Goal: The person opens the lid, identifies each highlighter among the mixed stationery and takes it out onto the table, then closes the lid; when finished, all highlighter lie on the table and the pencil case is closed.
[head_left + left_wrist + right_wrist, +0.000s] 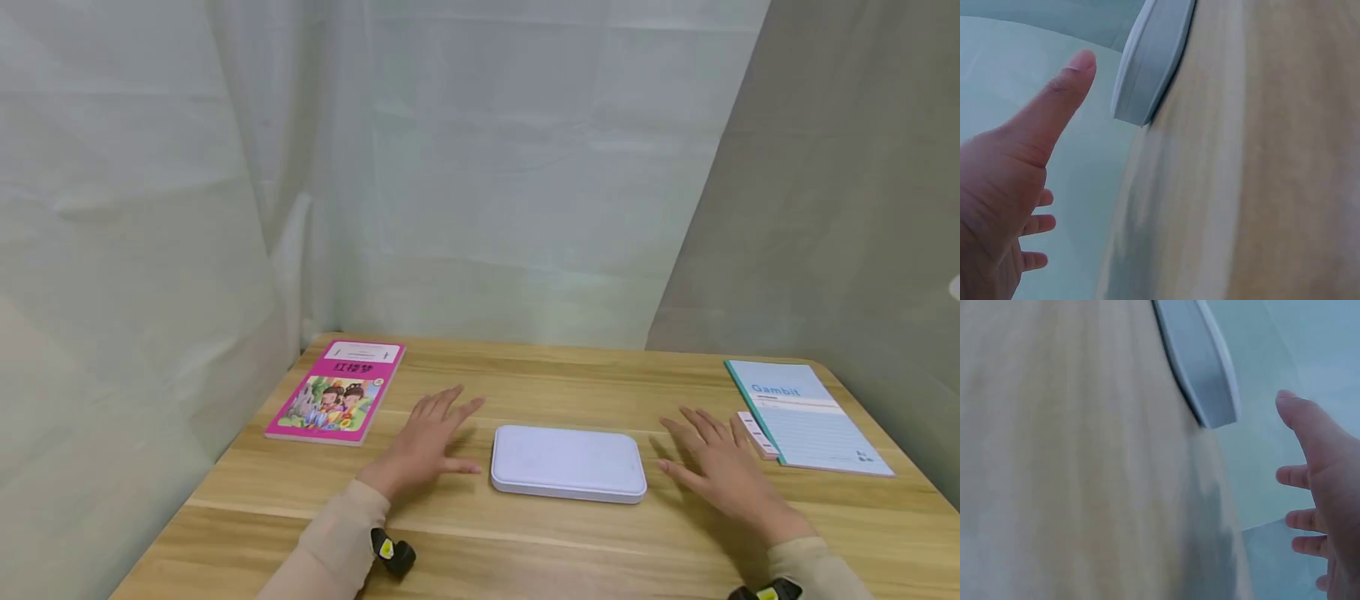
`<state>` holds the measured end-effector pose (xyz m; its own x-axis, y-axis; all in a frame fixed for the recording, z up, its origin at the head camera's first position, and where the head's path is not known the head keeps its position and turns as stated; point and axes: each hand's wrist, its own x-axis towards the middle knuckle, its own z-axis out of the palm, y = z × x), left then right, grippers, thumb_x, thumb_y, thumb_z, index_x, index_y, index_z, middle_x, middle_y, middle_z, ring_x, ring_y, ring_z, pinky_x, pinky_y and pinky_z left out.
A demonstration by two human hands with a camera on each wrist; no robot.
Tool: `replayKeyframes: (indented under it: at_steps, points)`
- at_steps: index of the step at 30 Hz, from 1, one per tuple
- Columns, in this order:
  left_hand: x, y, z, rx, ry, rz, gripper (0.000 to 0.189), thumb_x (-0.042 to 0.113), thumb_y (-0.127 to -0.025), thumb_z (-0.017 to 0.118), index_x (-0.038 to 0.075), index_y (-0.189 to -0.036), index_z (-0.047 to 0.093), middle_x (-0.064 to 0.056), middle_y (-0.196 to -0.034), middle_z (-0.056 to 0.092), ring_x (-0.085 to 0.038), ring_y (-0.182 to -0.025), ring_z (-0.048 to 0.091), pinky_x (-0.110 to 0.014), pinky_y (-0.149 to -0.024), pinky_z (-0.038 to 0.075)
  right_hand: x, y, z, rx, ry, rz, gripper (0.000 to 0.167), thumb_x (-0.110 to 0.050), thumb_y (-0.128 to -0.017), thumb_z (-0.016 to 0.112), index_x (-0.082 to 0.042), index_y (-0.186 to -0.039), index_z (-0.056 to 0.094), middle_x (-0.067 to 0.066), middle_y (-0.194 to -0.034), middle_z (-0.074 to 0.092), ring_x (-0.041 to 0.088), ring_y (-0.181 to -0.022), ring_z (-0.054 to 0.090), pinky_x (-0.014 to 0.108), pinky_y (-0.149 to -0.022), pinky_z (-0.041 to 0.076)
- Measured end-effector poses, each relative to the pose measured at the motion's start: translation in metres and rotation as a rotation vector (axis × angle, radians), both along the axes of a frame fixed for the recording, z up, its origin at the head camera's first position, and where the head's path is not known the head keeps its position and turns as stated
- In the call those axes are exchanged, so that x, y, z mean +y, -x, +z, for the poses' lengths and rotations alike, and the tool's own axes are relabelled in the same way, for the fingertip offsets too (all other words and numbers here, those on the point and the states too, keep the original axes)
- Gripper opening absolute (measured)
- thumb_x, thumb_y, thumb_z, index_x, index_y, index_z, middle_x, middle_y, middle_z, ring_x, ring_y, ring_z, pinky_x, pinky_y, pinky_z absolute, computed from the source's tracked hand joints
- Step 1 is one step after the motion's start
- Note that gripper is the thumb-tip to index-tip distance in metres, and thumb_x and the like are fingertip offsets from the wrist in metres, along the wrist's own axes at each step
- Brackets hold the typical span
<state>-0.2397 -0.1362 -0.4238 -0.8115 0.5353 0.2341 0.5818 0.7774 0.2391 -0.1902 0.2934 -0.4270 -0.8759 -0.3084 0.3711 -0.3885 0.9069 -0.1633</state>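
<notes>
A flat white rectangular case with rounded corners [567, 463] lies on the wooden table between the two hands. To its left, the left hand [429, 442] is spread over the table, thumb toward the case, holding nothing. On the other side the right hand [718, 462] also has its fingers extended and apart, with nothing in them. Both wrist views show a gap between the thumb and the end of the case [1154, 62], whose side [1200, 365] appears grey there.
At the far left lies a pink book [333, 392] with a cartoon cover. A light blue notebook [810, 417] lies at the right, beside a small pink-and-white stack [757, 435] near the right hand. Pale curtains [510, 183] hang behind the wooden table [465, 550].
</notes>
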Motion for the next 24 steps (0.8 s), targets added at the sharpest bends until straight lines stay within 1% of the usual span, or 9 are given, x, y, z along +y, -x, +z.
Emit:
replayKeyframes:
  at_steps: [4,6,7,10,12,15,19,24]
  points:
    - [0.002,0.003,0.002,-0.017,-0.024,-0.002,0.099,0.061,-0.071,0.073,0.022,-0.151,0.031,-0.019,-0.154,0.031,-0.04,-0.14,0.033,-0.06,-0.116,0.025,-0.002,0.002,0.006,-0.004,0.003,0.037,0.061,-0.043,-0.085,0.068,-0.01,-0.133,0.054,0.026,-0.14,0.046,0.048,-0.124,0.045,0.071,-0.101,0.031]
    - [0.004,0.005,0.003,-0.03,-0.039,-0.006,0.099,0.061,-0.071,0.074,0.023,-0.151,0.031,-0.017,-0.153,0.034,-0.038,-0.139,0.035,-0.058,-0.116,0.028,-0.004,0.002,0.01,-0.019,0.017,0.063,0.06,-0.041,-0.085,0.069,-0.009,-0.133,0.054,0.026,-0.139,0.047,0.048,-0.122,0.048,0.068,-0.096,0.039]
    - [0.005,0.006,0.003,-0.035,-0.048,-0.013,0.099,0.06,-0.07,0.074,0.022,-0.151,0.031,-0.016,-0.152,0.036,-0.037,-0.139,0.036,-0.058,-0.115,0.029,-0.006,0.003,0.012,-0.034,0.026,0.075,0.059,-0.041,-0.085,0.069,-0.009,-0.133,0.054,0.026,-0.14,0.046,0.048,-0.122,0.048,0.067,-0.094,0.041]
    - [0.008,0.007,0.005,-0.063,-0.094,-0.041,0.098,0.057,-0.069,0.077,0.022,-0.15,0.033,-0.013,-0.15,0.04,-0.035,-0.137,0.039,-0.058,-0.114,0.031,-0.013,0.005,0.018,-0.057,0.048,0.117,0.059,-0.039,-0.086,0.069,-0.009,-0.134,0.053,0.026,-0.14,0.046,0.049,-0.122,0.048,0.066,-0.093,0.045]
    - [0.01,0.007,0.006,-0.08,-0.127,-0.063,0.097,0.054,-0.068,0.079,0.021,-0.148,0.036,-0.013,-0.149,0.043,-0.035,-0.136,0.04,-0.06,-0.113,0.031,-0.017,0.006,0.022,-0.058,0.051,0.144,0.059,-0.039,-0.086,0.069,-0.01,-0.135,0.052,0.025,-0.14,0.047,0.048,-0.123,0.048,0.065,-0.093,0.045]
    - [0.014,0.008,0.007,-0.111,-0.157,-0.079,0.096,0.052,-0.067,0.081,0.021,-0.147,0.038,-0.011,-0.148,0.044,-0.035,-0.135,0.041,-0.06,-0.113,0.032,-0.023,0.006,0.025,-0.054,0.051,0.174,0.061,-0.039,-0.085,0.07,-0.011,-0.136,0.052,0.024,-0.138,0.049,0.046,-0.122,0.049,0.064,-0.093,0.046]
    - [0.018,0.009,0.008,-0.151,-0.167,-0.098,0.095,0.052,-0.066,0.082,0.021,-0.146,0.04,-0.009,-0.147,0.044,-0.034,-0.136,0.04,-0.059,-0.114,0.03,-0.031,0.006,0.024,-0.06,0.043,0.197,0.063,-0.042,-0.083,0.072,-0.011,-0.135,0.053,0.021,-0.136,0.052,0.043,-0.122,0.051,0.062,-0.094,0.047]
    - [0.023,0.011,0.006,-0.197,-0.163,-0.138,0.097,0.053,-0.064,0.083,0.019,-0.145,0.042,-0.008,-0.146,0.045,-0.033,-0.136,0.039,-0.058,-0.114,0.029,-0.042,0.006,0.02,-0.05,0.037,0.24,0.063,-0.043,-0.081,0.073,-0.008,-0.131,0.057,0.02,-0.132,0.055,0.041,-0.119,0.054,0.06,-0.094,0.048]
